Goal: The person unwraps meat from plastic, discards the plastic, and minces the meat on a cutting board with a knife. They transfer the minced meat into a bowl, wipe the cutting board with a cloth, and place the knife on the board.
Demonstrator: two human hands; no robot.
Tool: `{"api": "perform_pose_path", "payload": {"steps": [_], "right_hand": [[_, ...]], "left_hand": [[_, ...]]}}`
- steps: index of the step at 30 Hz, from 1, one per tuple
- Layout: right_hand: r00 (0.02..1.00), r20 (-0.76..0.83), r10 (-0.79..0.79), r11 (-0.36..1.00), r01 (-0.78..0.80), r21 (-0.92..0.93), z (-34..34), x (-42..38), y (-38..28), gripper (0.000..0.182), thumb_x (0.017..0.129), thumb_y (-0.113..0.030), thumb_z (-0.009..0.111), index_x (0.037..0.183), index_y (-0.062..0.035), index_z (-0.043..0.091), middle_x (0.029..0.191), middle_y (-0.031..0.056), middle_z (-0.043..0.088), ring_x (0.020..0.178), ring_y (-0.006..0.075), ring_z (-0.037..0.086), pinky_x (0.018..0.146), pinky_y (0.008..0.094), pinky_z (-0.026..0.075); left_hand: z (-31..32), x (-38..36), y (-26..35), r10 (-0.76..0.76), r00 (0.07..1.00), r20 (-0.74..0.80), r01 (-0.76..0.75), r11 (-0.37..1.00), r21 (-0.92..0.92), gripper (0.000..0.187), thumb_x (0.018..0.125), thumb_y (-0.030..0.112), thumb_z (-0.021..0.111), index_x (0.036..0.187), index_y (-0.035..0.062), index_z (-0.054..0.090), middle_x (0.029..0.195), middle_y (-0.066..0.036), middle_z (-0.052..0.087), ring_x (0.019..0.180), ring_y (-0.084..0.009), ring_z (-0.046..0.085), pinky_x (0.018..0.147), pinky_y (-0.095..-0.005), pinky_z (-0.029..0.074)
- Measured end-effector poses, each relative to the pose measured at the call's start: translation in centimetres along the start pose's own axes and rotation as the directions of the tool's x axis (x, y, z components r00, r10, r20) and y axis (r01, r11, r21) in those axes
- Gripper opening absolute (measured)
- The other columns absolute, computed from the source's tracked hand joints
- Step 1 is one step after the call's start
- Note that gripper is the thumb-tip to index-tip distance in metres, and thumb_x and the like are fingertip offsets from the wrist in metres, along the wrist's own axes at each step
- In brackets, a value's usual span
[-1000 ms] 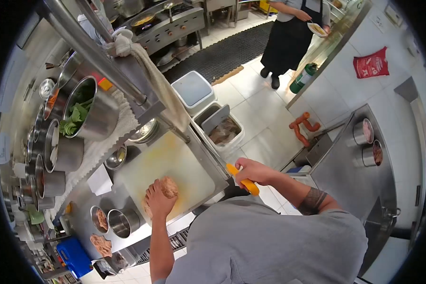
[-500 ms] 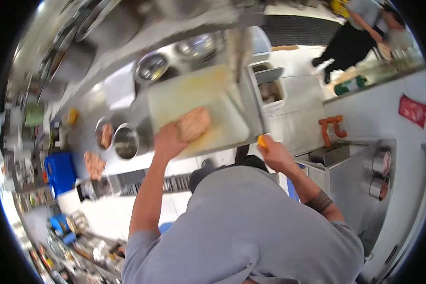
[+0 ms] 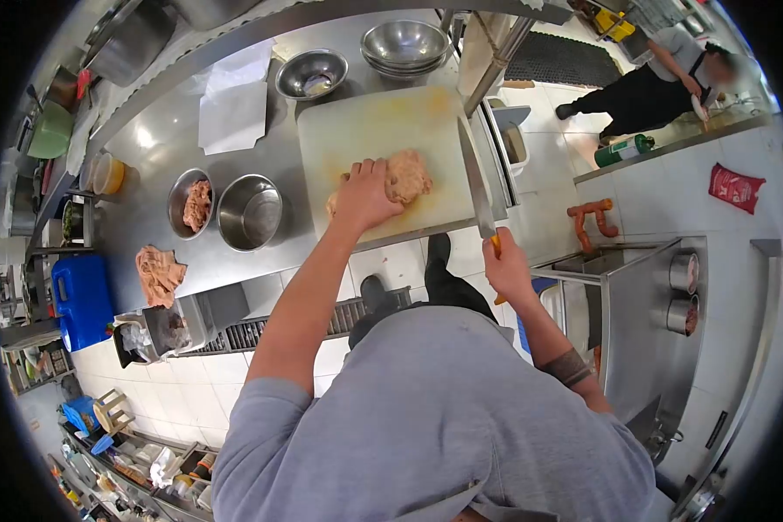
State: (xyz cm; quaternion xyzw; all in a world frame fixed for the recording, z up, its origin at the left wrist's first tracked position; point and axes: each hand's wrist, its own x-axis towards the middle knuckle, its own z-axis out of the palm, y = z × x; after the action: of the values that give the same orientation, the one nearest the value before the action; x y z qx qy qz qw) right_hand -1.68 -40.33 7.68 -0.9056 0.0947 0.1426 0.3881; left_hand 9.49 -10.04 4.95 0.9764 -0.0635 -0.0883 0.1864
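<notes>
A piece of raw meat (image 3: 407, 177) lies on the white cutting board (image 3: 444, 122). Over its left part my left hand (image 3: 369, 197) is spread, pressing down with fingers bent over the top. My right hand (image 3: 506, 264) is closed around the orange handle of a long knife (image 3: 478, 178), whose blade points away from me beside the board's right edge. Left of the board, a metal bowl with meat pieces (image 3: 197, 205) stands next to an empty-looking metal bowl (image 3: 250, 212). A wrinkled tan cloth or skin-like piece (image 3: 159, 275) lies at the table's front edge.
Metal bowls (image 3: 311, 75) and stacked bowls (image 3: 404, 45) stand behind the board, with white paper (image 3: 233, 116) to their left. A blue container (image 3: 82, 300) is at far left. A co-worker (image 3: 661, 83) is at upper right. A metal bin (image 3: 631, 304) stands at right.
The view has shifted and sharpened. My left hand has moved from the meat's left edge onto its top. The knife blade now shows clearly beside the board.
</notes>
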Motion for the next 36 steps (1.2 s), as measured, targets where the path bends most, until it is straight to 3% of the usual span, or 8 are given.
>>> {"api": "perform_pose_path", "payload": {"steps": [1,4,7,15,20,30,34,36], "right_hand": [[0.983,-0.089,-0.16,0.978,0.146,-0.149,0.4,-0.1,0.5,0.022,0.105,-0.021,0.053,0.112,0.0003,0.051,0.078,0.0293,0.068,0.067,0.0534,0.065,0.061,0.0596,0.052],[0.996,0.013,-0.085,0.937,0.085,-0.338,0.7,1.0,0.3,0.021,0.103,-0.018,0.053,0.111,0.0018,0.052,0.082,0.0325,0.069,0.075,0.0535,0.067,0.068,0.0628,0.053],[0.98,0.012,-0.196,0.937,0.191,-0.292,-0.1,-0.1,-3.2,0.024,0.104,-0.02,0.052,0.112,0.0027,0.053,0.084,0.0332,0.07,0.08,0.0535,0.069,0.073,0.0641,0.053],[0.95,0.183,-0.253,0.885,0.303,-0.353,-0.6,-1.2,-6.8,0.022,0.106,-0.019,0.051,0.107,0.0037,0.051,0.08,0.0327,0.068,0.078,0.0544,0.066,0.07,0.0654,0.049],[0.947,0.305,-0.098,0.881,0.225,-0.415,-2.4,-2.0,-9.1,0.022,0.104,-0.016,0.046,0.109,0.0046,0.05,0.088,0.0321,0.071,0.083,0.053,0.07,0.077,0.0634,0.054],[0.925,0.267,-0.271,0.861,0.357,-0.362,5.1,10.7,-9.3,0.025,0.098,-0.012,0.05,0.114,0.0054,0.057,0.098,0.0322,0.073,0.095,0.0521,0.072,0.087,0.0596,0.056],[0.939,0.294,-0.177,0.852,0.296,-0.432,-0.1,4.2,-9.8,0.025,0.098,-0.012,0.05,0.115,0.0054,0.057,0.098,0.0317,0.073,0.095,0.0523,0.072,0.087,0.06,0.056],[0.931,0.363,0.032,0.892,0.137,-0.43,-2.4,1.1,-10.3,0.026,0.098,-0.011,0.05,0.116,0.0057,0.057,0.1,0.0311,0.073,0.095,0.0523,0.072,0.086,0.0609,0.055]], "left_hand": [[0.0,-0.2,-0.1,0.016,1.0,0.007,-0.017,1.0,0.006,0.102,0.067,0.049,0.087,0.148,0.0019,0.047,0.143,-0.019,0.055,0.136,-0.038,0.052,0.113,-0.0525,0.046],[-0.1,0.1,-0.2,0.02,1.0,-0.007,-0.02,0.999,-0.03,0.099,0.067,0.045,0.086,0.147,0.002,0.047,0.144,-0.018,0.053,0.137,-0.0385,0.05,0.114,-0.0521,0.045],[0.8,0.9,0.4,0.131,0.963,-0.235,-0.161,0.981,-0.11,0.095,0.068,0.043,0.087,0.144,-0.0005,0.048,0.144,-0.018,0.052,0.135,-0.0379,0.051,0.113,-0.0509,0.046],[0.1,2.3,1.7,0.178,0.976,-0.129,-0.192,0.975,-0.114,0.078,0.072,0.035,0.084,0.137,0.004,0.055,0.143,-0.018,0.052,0.135,-0.0379,0.05,0.115,-0.0502,0.045],[0.7,3.2,1.7,0.183,0.975,-0.129,-0.199,0.973,-0.119,0.075,0.072,0.035,0.082,0.137,0.0065,0.056,0.139,-0.017,0.054,0.133,-0.0377,0.051,0.114,-0.0504,0.045],[1.3,4.1,1.4,0.182,0.98,-0.077,-0.189,0.978,-0.091,0.08,0.071,0.039,0.086,0.136,0.0017,0.056,0.139,-0.018,0.056,0.132,-0.0389,0.052,0.112,-0.0492,0.045],[1.0,4.0,1.9,0.125,0.987,-0.102,-0.134,0.987,-0.09,0.081,0.07,0.041,0.089,0.134,0.0014,0.056,0.138,-0.018,0.056,0.132,-0.0384,0.051,0.112,-0.0492,0.045],[0.7,4.0,2.1,0.137,0.988,-0.071,-0.143,0.985,-0.099,0.082,0.07,0.04,0.09,0.134,0.0012,0.056,0.138,-0.018,0.056,0.132,-0.0387,0.051,0.112,-0.0495,0.046]]}}
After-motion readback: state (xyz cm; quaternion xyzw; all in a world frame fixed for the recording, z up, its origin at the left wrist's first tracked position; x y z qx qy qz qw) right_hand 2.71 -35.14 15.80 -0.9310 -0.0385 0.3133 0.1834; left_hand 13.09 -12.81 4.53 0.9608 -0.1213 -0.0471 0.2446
